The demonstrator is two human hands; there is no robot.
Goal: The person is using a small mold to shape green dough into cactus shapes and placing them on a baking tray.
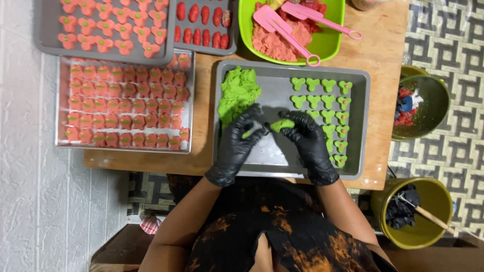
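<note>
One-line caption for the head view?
Gloved left hand and right hand shape green dough over a grey tray of green pieces.

Both hands wear black gloves over a grey baking tray (359,100) on the wooden counter (383,50). The right hand (308,141) pinches a small green dough piece (281,124); the left hand (238,146) curls beside it. A green dough lump (238,95) lies on the tray's left, rows of shaped green pieces (327,100) on its right.

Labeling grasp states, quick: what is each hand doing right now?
Left hand: black-gloved, fingers closed on a small green dough bit.
Right hand: black-gloved, fingers pinching a soft green dough lump.
</note>
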